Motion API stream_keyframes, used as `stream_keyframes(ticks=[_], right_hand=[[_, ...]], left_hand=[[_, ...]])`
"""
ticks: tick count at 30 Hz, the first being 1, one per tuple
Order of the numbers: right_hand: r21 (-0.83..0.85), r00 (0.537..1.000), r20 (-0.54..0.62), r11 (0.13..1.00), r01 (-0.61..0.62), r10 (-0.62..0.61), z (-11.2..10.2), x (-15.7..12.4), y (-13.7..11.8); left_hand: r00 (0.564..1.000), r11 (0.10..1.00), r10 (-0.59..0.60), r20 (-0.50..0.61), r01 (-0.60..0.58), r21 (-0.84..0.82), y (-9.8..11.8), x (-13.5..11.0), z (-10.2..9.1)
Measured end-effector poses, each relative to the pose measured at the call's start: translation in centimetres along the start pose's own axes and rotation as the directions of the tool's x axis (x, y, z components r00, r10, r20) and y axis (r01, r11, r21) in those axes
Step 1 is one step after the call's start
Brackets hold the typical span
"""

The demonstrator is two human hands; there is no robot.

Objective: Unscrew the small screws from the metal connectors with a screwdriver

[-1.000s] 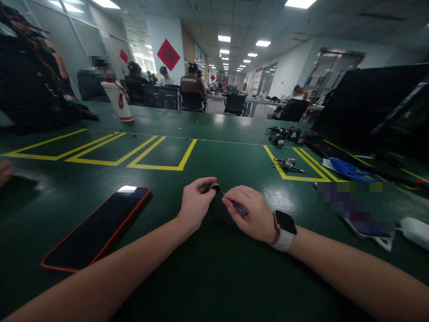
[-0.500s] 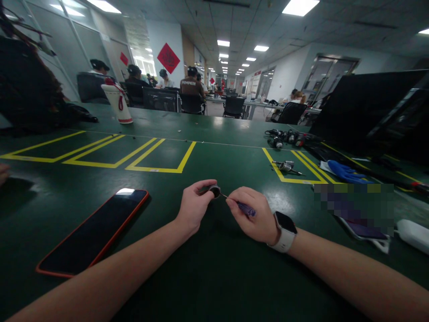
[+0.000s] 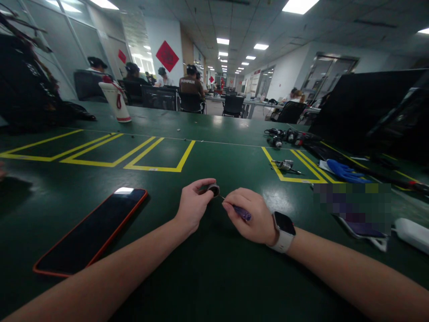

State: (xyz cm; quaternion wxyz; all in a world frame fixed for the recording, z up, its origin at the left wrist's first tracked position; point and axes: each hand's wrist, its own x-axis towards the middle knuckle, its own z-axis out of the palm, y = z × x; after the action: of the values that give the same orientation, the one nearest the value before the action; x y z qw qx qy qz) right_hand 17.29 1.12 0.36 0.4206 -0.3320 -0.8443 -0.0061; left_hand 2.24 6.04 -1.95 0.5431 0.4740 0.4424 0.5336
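Between the thumb and fingers of my left hand (image 3: 194, 203) is a small dark round metal part (image 3: 213, 191), its hollow side turned toward my right. My right hand (image 3: 250, 214), with a watch on its wrist, is closed around the purple handle of a screwdriver (image 3: 241, 213). The thin shaft points left to the edge of the round part; whether its tip touches cannot be made out. Both hands are just above the green table (image 3: 201, 277). Farther off to the right lies a metal part with thin shafts (image 3: 286, 166), inside a yellow-taped outline.
A phone in a red case (image 3: 90, 232) lies at left. A white cup (image 3: 115, 102) stands at the back left. At right are dark metal parts with cables (image 3: 278, 138), a blue glove (image 3: 346, 171), a white case (image 3: 412, 235) and a large black screen (image 3: 368, 103). Several people sit beyond.
My right hand has shifted slightly left with the screwdriver, nearer the round part. My left hand keeps its hold on the part. The whole view has moved a little.
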Motion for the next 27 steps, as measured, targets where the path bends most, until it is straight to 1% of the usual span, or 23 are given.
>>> stream_keyframes(ticks=[4,8,10,13,16,18,20,23,27], right_hand=[[-0.069,0.998,0.037,0.996,0.058,-0.056,-0.1,0.1,-0.2],[-0.095,0.995,0.072,0.993,0.071,-0.065,0.0,0.1,-0.3],[-0.056,0.996,0.036,0.995,0.081,-0.079,-0.2,0.1,-0.3],[0.023,0.991,-0.054,0.992,0.123,-0.122,-0.7,-0.1,-0.2],[0.008,0.992,-0.070,0.995,0.104,-0.103,-0.9,-0.1,0.0],[-0.039,0.998,-0.023,0.998,0.051,-0.052,-0.7,0.0,0.3],[-0.076,0.999,0.044,0.997,0.009,-0.006,-0.3,0.1,0.7],[-0.092,0.992,0.126,0.996,-0.017,0.029,0.3,0.2,1.2],[-0.089,0.983,0.182,0.996,-0.017,0.033,0.6,0.0,1.5]], left_hand=[[1.000,1.000,0.002,0.000,-0.002,-0.001,-0.1,0.1,0.0],[1.000,1.000,-0.007,-0.016,0.007,-0.009,0.0,0.1,0.0],[1.000,1.000,-0.019,-0.020,0.019,-0.016,0.1,0.1,0.0],[0.999,0.998,-0.046,-0.012,0.045,-0.047,0.2,0.0,0.0],[0.998,0.996,-0.059,-0.008,0.058,-0.062,0.6,-0.2,0.1],[0.998,0.997,-0.065,0.000,0.065,-0.049,0.9,-0.5,0.3],[0.997,0.997,-0.069,0.032,0.070,-0.044,1.1,-0.8,0.4],[0.993,0.998,-0.061,0.101,0.064,-0.024,1.2,-1.1,0.6],[0.992,0.997,-0.063,0.112,0.068,-0.046,1.2,-1.5,0.8]])
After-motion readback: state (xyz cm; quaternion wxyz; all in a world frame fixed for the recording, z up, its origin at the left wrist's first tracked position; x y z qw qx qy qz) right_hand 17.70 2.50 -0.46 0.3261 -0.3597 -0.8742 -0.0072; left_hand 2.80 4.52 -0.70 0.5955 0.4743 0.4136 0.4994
